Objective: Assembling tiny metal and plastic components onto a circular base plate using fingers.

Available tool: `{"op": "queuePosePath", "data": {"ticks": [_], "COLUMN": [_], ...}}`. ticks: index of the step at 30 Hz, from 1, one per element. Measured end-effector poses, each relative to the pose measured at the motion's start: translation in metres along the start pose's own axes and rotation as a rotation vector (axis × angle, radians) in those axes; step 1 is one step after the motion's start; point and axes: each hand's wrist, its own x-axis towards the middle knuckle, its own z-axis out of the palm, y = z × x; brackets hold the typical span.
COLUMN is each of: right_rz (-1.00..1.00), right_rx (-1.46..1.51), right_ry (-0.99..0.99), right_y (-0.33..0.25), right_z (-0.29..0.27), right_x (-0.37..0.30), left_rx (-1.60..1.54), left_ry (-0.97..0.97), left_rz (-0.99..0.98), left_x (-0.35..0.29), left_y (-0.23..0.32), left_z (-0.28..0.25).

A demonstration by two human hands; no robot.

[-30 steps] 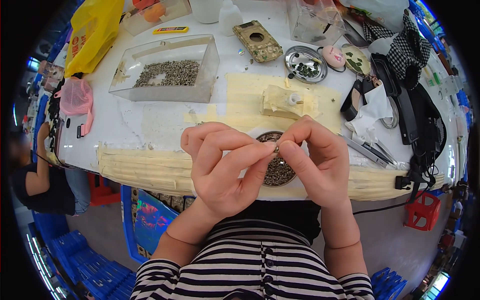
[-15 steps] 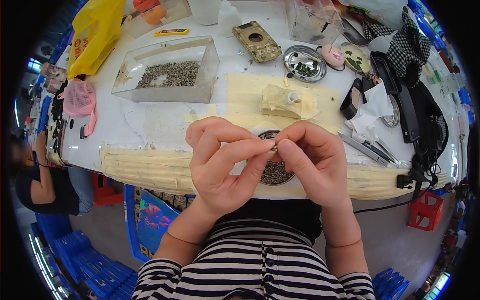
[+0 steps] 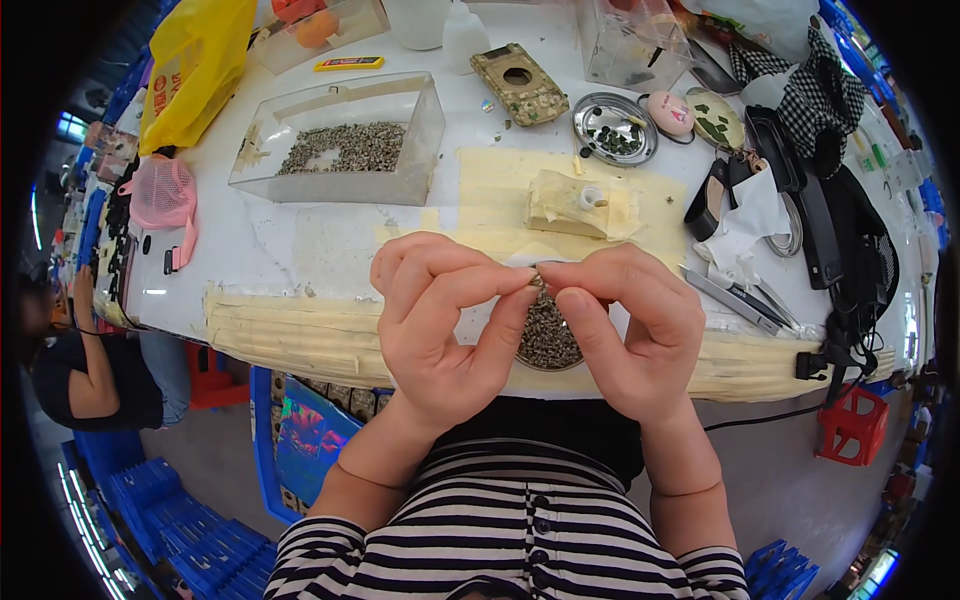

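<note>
Over a round dish of small grey-brown parts [image 3: 549, 338], my two hands meet at the fingertips. My left hand [image 3: 445, 330] is closed in a pinch, thumb against index finger, on a tiny mottled part [image 3: 538, 281]; the kind is too small to make out. My right hand [image 3: 635, 330] has its index fingertip touching that part from the right. Its thumb stays apart from the index finger, and the other fingers curl behind. Both hands partly cover the dish's rim.
Beyond the hands stands a taped block with a white nozzle [image 3: 590, 198]. A clear box of small parts [image 3: 430, 150] is at the left; a camouflage toy tank hull [image 3: 520, 84] and a metal dish [image 3: 652, 150] lie farther back. Tweezers [image 3: 775, 298] lie at right.
My right thumb has moved away from its index finger, and the right hand has shifted slightly right. More of the dish shows between the hands. The left pinch remains.
</note>
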Motion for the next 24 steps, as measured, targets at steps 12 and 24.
{"op": "queuePosePath", "data": {"ticks": [12,24], "right_rz": [-0.13,-0.296], "right_rx": [-0.155,-0.348], "right_ry": [0.08,0.105], "right_y": [0.002,0.004], "right_z": [0.006,0.007], "right_x": [-0.002,-0.004], "left_rx": [0.172,0.148], "left_ry": [-0.004,0.012], "left_rz": [0.079,0.043], "left_x": [-0.001,-0.001], "left_y": [0.003,0.001], "left_z": [0.003,0.003]}}
